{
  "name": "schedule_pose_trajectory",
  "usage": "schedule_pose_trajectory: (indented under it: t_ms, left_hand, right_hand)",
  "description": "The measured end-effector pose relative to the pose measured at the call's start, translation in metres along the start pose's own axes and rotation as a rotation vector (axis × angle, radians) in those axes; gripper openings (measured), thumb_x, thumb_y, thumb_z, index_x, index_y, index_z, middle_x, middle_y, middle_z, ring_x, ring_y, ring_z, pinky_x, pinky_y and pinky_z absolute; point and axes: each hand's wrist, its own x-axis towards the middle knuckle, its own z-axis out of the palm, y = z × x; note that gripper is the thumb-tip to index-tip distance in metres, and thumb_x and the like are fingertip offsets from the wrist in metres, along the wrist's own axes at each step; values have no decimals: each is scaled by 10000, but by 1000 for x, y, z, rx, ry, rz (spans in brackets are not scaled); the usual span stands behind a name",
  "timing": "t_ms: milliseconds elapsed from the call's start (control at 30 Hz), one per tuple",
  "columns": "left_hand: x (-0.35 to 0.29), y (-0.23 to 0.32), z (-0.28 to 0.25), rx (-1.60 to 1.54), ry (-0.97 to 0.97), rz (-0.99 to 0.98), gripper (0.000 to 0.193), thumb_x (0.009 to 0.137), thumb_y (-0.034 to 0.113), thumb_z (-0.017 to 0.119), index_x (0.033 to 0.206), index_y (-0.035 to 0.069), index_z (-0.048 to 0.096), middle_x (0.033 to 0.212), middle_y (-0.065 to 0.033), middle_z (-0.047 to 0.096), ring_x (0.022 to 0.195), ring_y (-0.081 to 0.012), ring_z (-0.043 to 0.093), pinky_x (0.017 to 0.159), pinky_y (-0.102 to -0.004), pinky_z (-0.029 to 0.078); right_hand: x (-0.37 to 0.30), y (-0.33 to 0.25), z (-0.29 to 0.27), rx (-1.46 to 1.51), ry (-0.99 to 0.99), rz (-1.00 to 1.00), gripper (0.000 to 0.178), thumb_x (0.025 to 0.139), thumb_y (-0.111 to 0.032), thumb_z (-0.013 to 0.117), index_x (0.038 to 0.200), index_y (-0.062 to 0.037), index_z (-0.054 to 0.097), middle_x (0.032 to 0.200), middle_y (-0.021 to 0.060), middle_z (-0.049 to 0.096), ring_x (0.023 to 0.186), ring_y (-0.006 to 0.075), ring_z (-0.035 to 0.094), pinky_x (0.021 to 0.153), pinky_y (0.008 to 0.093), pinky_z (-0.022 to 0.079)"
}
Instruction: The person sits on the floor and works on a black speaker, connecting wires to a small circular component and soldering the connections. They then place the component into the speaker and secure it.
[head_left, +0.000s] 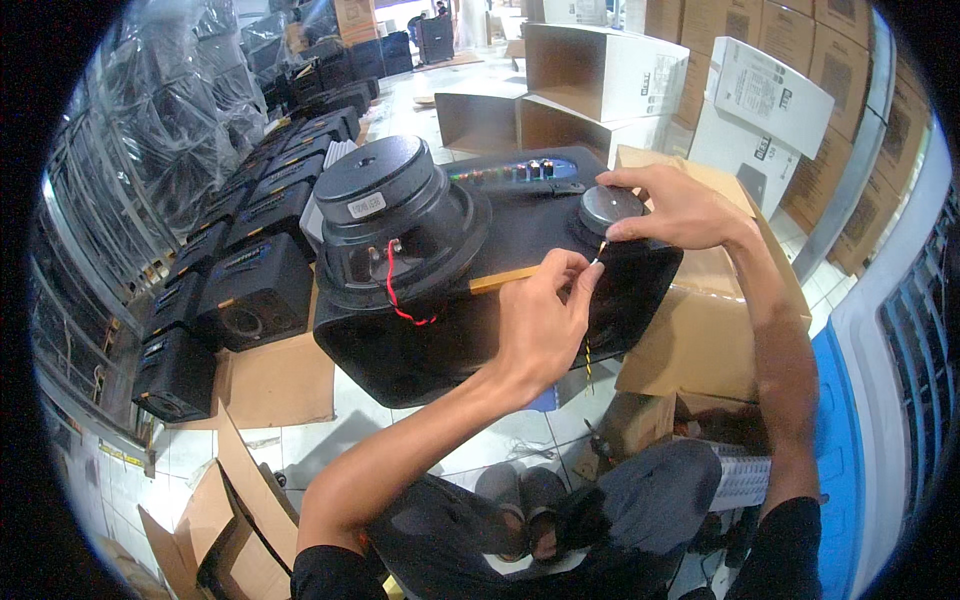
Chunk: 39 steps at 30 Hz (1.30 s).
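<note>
A black speaker cabinet point(540, 222) lies before me with a large woofer point(372, 170) resting magnet-up on its left part. A red wire point(392, 285) hangs from the woofer's terminal. On the cabinet's right end sits a small round tweeter point(610, 208), and my right hand point(680, 208) grips it between thumb and fingers. My left hand point(548, 320) is closed in a pinch on a thin yellow-and-black wire at the tweeter's near side; the wire's tail point(589, 362) dangles below. Beside my left hand lies a flat yellow strip point(500, 279). A panel with small knobs point(530, 170) shows behind.
Rows of black speaker cabinets point(255, 290) stand on cardboard at the left. An open cardboard box point(690, 340) is right beneath the cabinet's right end. White cartons point(630, 75) stand behind, with stacked brown cartons point(830, 170) beyond. A blue plastic piece point(838, 440) is at my right.
</note>
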Motion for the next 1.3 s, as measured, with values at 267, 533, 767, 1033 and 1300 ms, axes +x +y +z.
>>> schedule_pose_trajectory:
  t_ms: [267, 533, 767, 1033, 1300]
  left_hand:
    - [9, -5, 13, 13, -56, -2, 191, 932, 171, 708, 956, -18, 731, 705, -167, 710, 545, -173, 666, 553, -325, 519]
    - [13, 0, 17, 94, 54, 196, 184, 919, 153, 710, 922, -29, 738, 785, -236, 701, 654, -307, 725, 602, -357, 544]
    - [23, 9, 10, 270, 72, 241, 156, 862, 170, 744, 900, 19, 756, 840, -191, 717, 762, -338, 711, 696, -414, 543]
    - [39, 8, -3, 396, -30, 316, 227, 810, 154, 772, 992, 25, 731, 1041, -155, 717, 1036, -358, 628, 864, -435, 514]
    - [55, -5, 4, 203, -172, 301, 399, 848, 100, 718, 1219, 1, 610, 1220, -226, 633, 1202, -414, 573, 1028, -457, 458]
  right_hand:
    - [-6, 8, -9, 260, -29, 51, 620, 803, -137, 775, 1377, -13, 574, 1378, 169, 606, 1249, 267, 577, 1117, 411, 419]
    - [-30, -12, 5, -33, 250, -300, 219, 809, -79, 744, 1026, -56, 758, 1103, 97, 685, 1083, 308, 600, 969, 399, 474]
    - [-28, -6, 11, -47, 297, -277, 120, 824, -84, 740, 929, -28, 752, 979, 99, 709, 970, 300, 629, 878, 380, 501]
    - [-31, -6, 35, 225, 441, -42, 124, 812, -37, 736, 927, 1, 757, 872, 121, 709, 833, 208, 659, 769, 321, 509]
    - [-38, -14, 51, 91, 634, 10, 140, 805, -100, 741, 904, -4, 764, 871, 143, 727, 792, 250, 681, 746, 336, 529]
